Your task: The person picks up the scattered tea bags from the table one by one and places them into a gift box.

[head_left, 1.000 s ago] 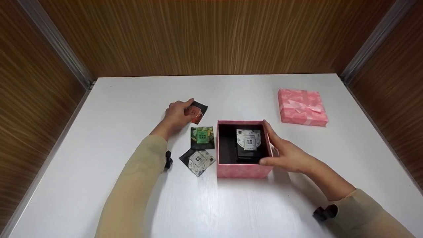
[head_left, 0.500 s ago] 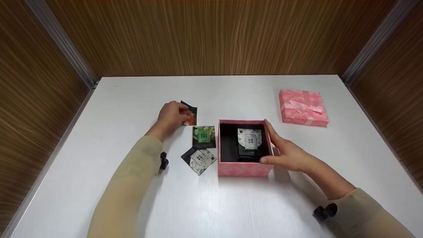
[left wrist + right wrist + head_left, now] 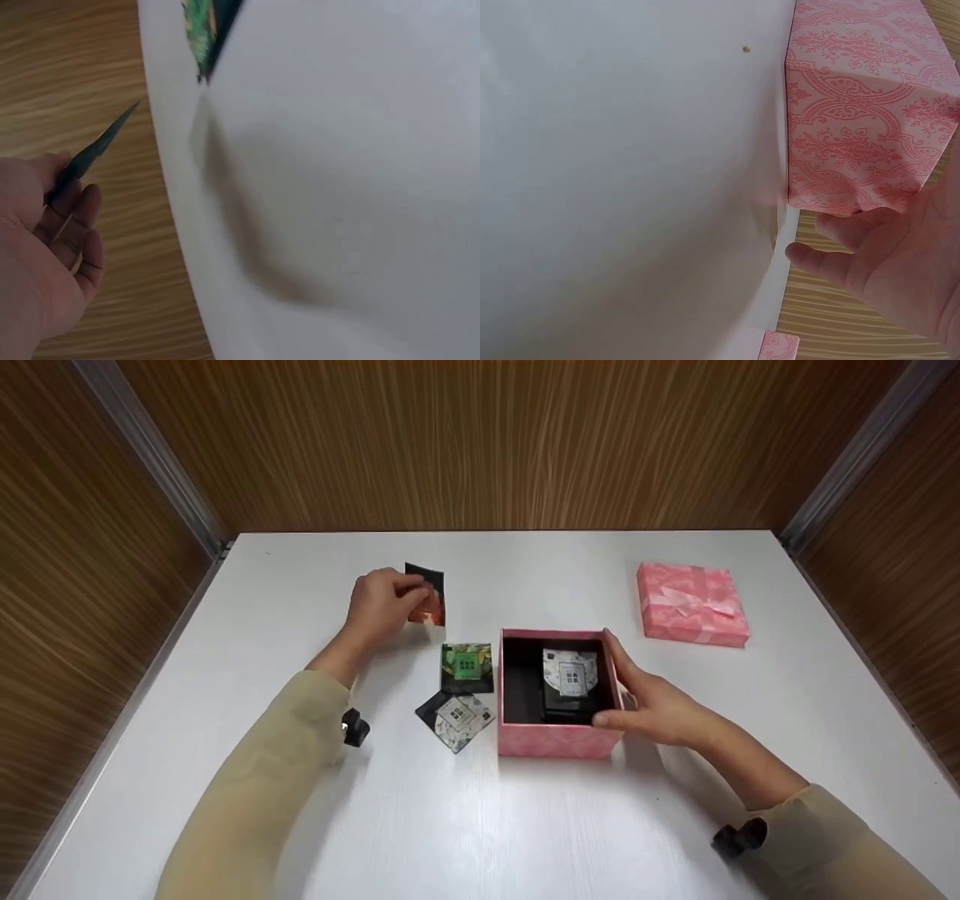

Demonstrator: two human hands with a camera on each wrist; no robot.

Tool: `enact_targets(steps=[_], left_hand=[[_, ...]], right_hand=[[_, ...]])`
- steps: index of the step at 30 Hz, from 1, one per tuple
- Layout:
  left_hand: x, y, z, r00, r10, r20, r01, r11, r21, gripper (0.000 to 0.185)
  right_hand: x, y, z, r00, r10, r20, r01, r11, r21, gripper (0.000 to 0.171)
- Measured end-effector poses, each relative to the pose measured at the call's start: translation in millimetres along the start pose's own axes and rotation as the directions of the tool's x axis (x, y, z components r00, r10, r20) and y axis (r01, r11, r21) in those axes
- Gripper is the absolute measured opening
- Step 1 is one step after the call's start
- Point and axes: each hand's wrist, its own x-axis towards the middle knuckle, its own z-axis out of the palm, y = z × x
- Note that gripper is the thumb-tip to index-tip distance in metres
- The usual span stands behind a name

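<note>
While left hand (image 3: 381,601) pinches packet (image 3: 429,598), right hand (image 3: 654,703) steadies box (image 3: 556,739)

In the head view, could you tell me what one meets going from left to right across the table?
Left hand holding a red and black packet → green packet lying flat → open pink box → right hand against the box's right side → pink lid with a bow.
</note>
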Motion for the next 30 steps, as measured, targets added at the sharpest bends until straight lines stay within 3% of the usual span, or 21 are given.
enact_targets(steps=[5, 10, 19, 25, 30], left_hand=[[-10.1, 24.2, 2.4, 0.995, 0.093, -0.045, -0.095, 0.995, -0.037, 0.028], [-21.7, 47.7, 8.8, 0.978, 0.202, -0.044, -0.206, 0.974, -0.092, 0.029], [-42.0, 76.8, 23.5, 0.940, 0.337, 0.062, -0.324, 0.933, -0.158, 0.032], [-51.2, 86.1, 32.3, 0.918, 0.369, 0.143, -0.344, 0.923, -0.174, 0.038], [-56.4, 89.5, 42.0, 0.891, 0.414, 0.186, -0.382, 0.906, -0.184, 0.039]], right_hand=[[0, 0, 0, 1.000, -0.001, 0.001, 0.001, 1.000, 0.027, 0.119], [0, 0, 0, 1.000, -0.006, 0.001, 0.006, 0.999, 0.035, 0.120], [1, -2, 1, 1.000, -0.003, 0.003, 0.003, 1.000, 0.016, 0.120], [2, -2, 0, 1.000, 0.001, 0.006, -0.001, 1.000, 0.016, 0.119], [2, -2, 0, 1.000, 0.005, 0.010, -0.005, 1.000, 0.025, 0.119]])
